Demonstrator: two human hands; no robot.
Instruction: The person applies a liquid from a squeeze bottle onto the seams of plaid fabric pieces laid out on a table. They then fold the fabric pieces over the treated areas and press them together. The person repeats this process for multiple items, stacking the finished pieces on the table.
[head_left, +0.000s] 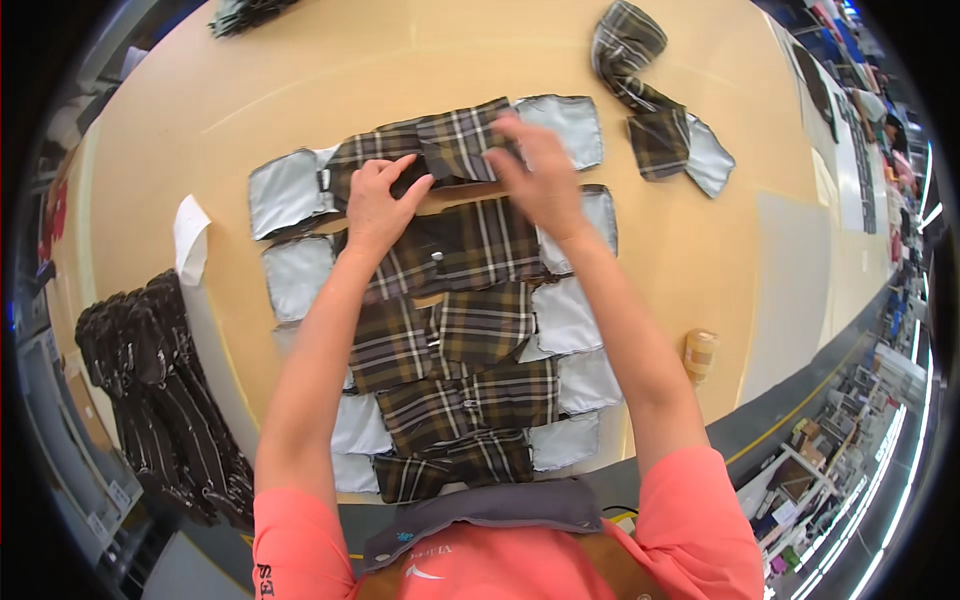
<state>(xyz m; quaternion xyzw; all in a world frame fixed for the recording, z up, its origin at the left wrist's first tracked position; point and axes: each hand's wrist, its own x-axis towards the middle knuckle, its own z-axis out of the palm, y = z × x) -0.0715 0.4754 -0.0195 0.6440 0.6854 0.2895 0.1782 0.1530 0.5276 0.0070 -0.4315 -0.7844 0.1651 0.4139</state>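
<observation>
Several brown, black and white plaid fabric pieces with pale grey panels at their ends lie in overlapping rows before me. On the farthest plaid piece [470,140], my left hand [375,210] rests with thumb and forefinger apart beside a dark fold near its middle. My right hand [543,180], blurred by motion, is over the right part of that piece, thumb and fingers apart, nothing visible between them. Its right grey panel [562,130] reaches beyond that hand. Below is a second plaid piece [490,240] with a small white spot at its middle, partly under my forearms.
A twisted plaid strip [660,140] lies far right. Dark striped cloth [165,380] hangs in a bundle over the left edge, near a curled white paper [190,240]. A yellowish bottle-like container [700,355] stands right of my right forearm. The table [330,80] has a curved edge.
</observation>
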